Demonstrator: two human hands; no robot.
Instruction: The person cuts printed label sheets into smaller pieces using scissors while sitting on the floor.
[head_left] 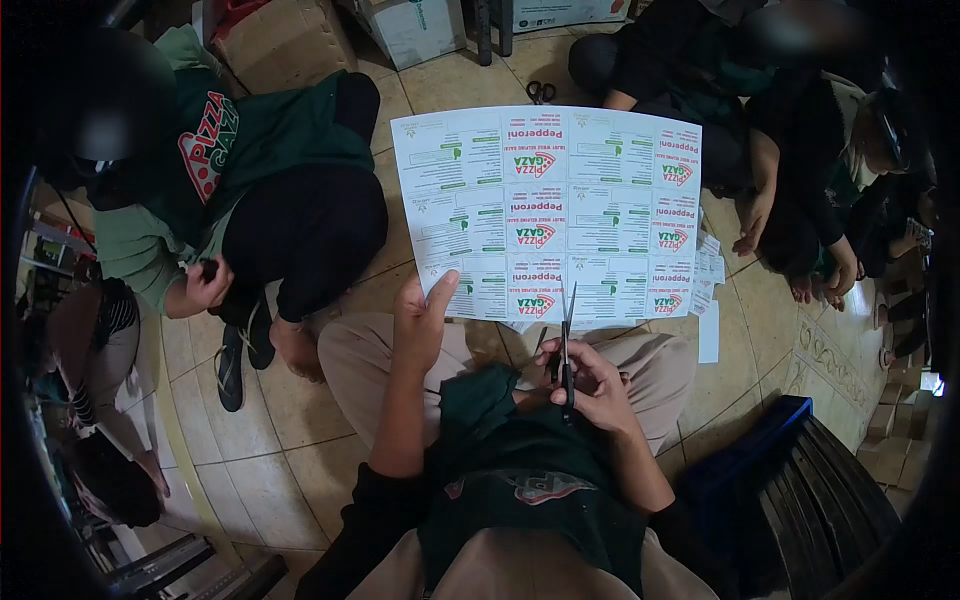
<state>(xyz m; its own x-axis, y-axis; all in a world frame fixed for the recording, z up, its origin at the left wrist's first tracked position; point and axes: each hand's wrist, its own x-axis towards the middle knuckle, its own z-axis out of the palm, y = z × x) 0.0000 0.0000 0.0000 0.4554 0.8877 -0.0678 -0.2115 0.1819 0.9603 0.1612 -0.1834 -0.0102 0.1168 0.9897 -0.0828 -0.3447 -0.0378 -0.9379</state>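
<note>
A large printed sheet of labels (pixel 480 215) with "Pizza Gaza" and "Pepperoni" text, upside down to me, is held up before my lap. My left hand (pixel 424 318) pinches its lower left edge, thumb on the printed face. In my right hand (pixel 590 385) is a pair of black-handled scissors (pixel 568 350), fingers in the handles. The blades point away from me and overlap the sheet's lower edge near the middle; I cannot tell whether they are cutting paper. Behind the sheet's right side, more printed paper pieces (pixel 708 268) lie on the floor.
Another pair of scissors (pixel 540 92) lies on the tiled floor (pixel 250 400) beyond the sheet. A person (pixel 290 190) sits at left, with others (pixel 690 90) at upper right. Boxes (pixel 285 45) stand at the back. A blue and black crate (pixel 790 490) is at lower right.
</note>
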